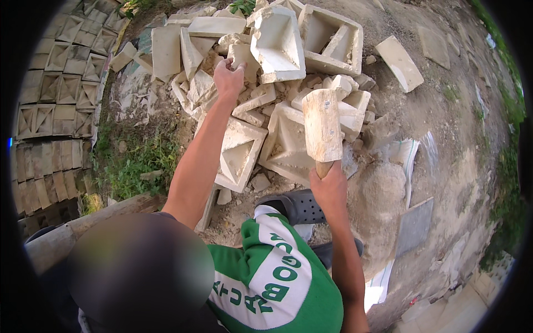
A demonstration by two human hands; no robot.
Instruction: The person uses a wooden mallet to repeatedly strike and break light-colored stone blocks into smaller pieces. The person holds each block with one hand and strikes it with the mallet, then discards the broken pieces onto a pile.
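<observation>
My left hand reaches up into a heap of broken white cast blocks and grips a chunk of white rubble near the top. My right hand holds a wooden mallet by its handle. The mallet's pale, chipped head points up over a square white block with a pyramid-shaped hollow. A similar hollow block lies just under my left forearm. A dark perforated slipper rests on the ground between my arms.
Rows of grey patterned tiles are stacked at the left, past a patch of grass. A flat white slab and a grey square slab lie on the dirt at the right. A weathered beam runs along the lower left.
</observation>
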